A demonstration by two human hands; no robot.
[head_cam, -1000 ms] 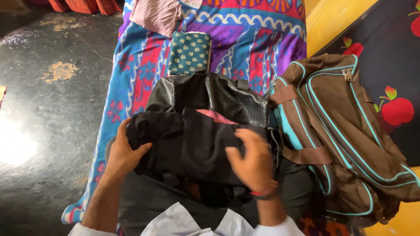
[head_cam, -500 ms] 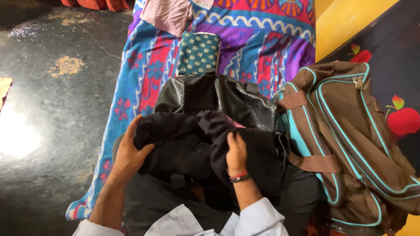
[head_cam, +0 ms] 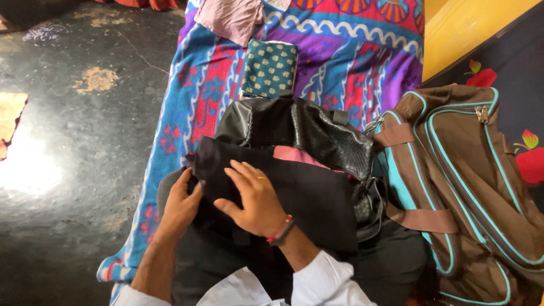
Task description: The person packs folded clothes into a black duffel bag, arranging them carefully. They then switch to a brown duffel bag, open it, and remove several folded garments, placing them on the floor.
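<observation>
A folded black garment [head_cam: 306, 192] lies over the mouth of an open black bag [head_cam: 300, 127] on my lap. My left hand [head_cam: 180, 205] grips the garment's left edge. Flat on top of the cloth rests my right hand [head_cam: 255, 199], fingers spread, pressing it down. A strip of pink cloth [head_cam: 294, 156] shows inside the bag just behind the black garment.
A brown backpack with teal piping [head_cam: 459, 170] lies to the right. A folded teal dotted cloth [head_cam: 270, 68] and a pink cloth [head_cam: 229, 18] lie on the colourful patterned bedsheet [head_cam: 345, 62] ahead. Dark stone floor [head_cam: 73, 147] is on the left.
My right hand folded the black garment over and moved left across it, and now lies flat on top. My left hand stayed at the left edge.
</observation>
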